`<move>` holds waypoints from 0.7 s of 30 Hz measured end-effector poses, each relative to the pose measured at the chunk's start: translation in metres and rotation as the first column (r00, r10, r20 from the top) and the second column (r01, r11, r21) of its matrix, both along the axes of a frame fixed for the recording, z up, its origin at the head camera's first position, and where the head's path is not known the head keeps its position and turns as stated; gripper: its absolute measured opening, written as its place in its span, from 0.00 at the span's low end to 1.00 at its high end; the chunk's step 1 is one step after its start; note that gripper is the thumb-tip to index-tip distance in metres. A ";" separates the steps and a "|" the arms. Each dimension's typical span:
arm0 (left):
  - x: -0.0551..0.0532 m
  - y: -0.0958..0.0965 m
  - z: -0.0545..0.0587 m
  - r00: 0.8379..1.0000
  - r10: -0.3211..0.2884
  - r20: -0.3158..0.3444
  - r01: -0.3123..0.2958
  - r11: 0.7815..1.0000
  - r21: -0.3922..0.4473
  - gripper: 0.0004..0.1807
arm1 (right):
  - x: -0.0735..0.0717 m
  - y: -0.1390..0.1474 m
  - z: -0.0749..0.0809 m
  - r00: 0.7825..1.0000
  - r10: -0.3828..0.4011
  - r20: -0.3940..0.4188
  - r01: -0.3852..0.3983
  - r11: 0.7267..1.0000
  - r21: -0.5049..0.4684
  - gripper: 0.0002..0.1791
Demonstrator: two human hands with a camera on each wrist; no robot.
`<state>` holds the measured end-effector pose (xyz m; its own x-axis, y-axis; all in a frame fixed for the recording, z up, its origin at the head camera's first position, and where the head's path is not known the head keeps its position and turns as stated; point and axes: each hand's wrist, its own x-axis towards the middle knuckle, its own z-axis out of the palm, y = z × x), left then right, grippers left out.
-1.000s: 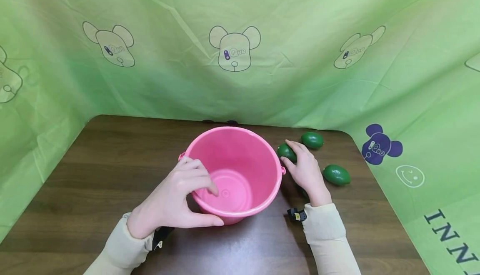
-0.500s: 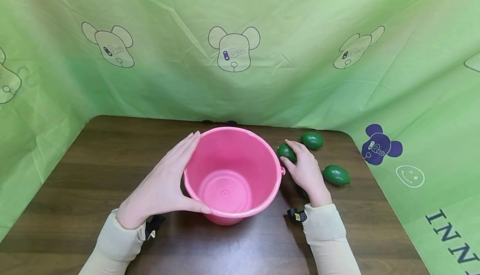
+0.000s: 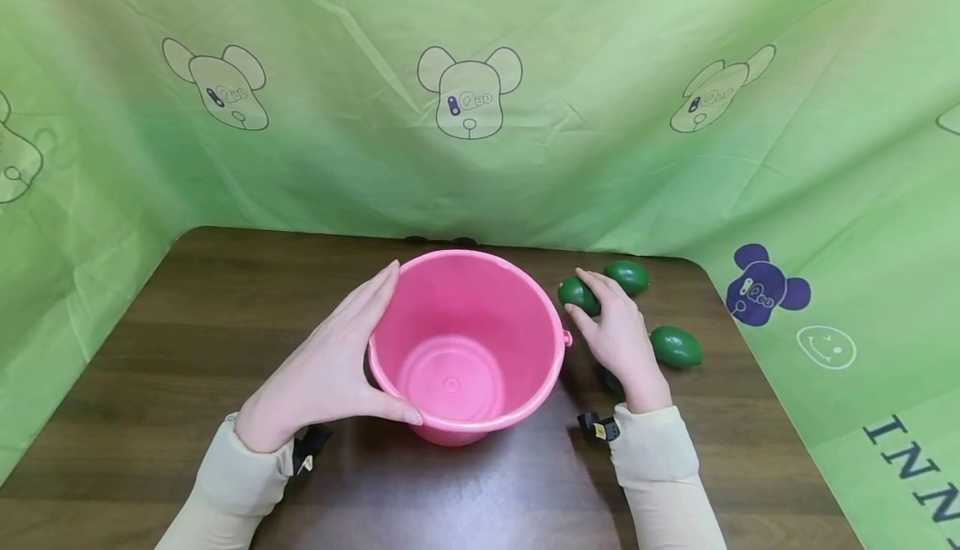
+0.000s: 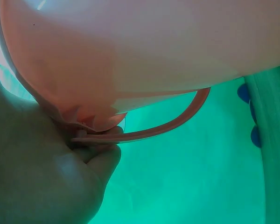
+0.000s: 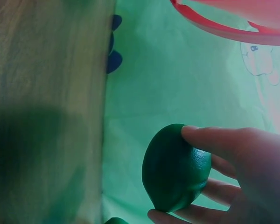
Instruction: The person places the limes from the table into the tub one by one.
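A pink bucket [image 3: 457, 308] stands upright on the brown table, its inside bare to the bottom. My left hand [image 3: 322, 367] holds its left side, thumb along the near rim and long fingers along the far-left rim. In the left wrist view the bucket's handle [image 4: 154, 131] hangs beside those fingers. Right of the bucket, my right hand [image 3: 618, 337] grips a green lime [image 5: 172, 170] between thumb and fingers. Two more limes lie near, one behind the hand [image 3: 627, 277] and one to its right [image 3: 677, 347]. A further green thing [image 3: 610, 380] is mostly hidden under the right wrist.
Green cloth [image 3: 480, 175] printed with bear heads hangs behind and at both sides of the table [image 3: 225, 300]. The bucket's right handle lug [image 3: 567, 338] sticks out toward the right hand.
My left hand's fingers came out of the bucket's mouth, straightened and moved left onto its outer rim. The right hand stays on the lime, which has barely shifted.
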<state>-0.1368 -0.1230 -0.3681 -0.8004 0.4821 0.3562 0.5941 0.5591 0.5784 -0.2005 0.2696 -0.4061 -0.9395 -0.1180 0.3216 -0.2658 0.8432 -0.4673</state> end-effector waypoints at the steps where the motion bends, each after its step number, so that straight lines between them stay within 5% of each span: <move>1: 0.000 0.000 0.000 1.000 0.000 0.002 0.000 1.000 0.001 0.79 | 0.000 0.000 0.001 1.000 0.000 -0.004 0.000 1.000 -0.002 0.32; 21: 0.000 -0.002 -0.001 1.000 -0.005 -0.010 0.005 1.000 -0.015 0.79 | 0.006 -0.003 0.014 0.993 0.003 -0.121 -0.008 0.999 -0.039 0.33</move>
<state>-0.1368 -0.1250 -0.3694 -0.7943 0.4914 0.3572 0.6028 0.5647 0.5638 -0.1943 0.2665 -0.3925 -0.8929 -0.1084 0.4370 -0.3271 0.8232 -0.4641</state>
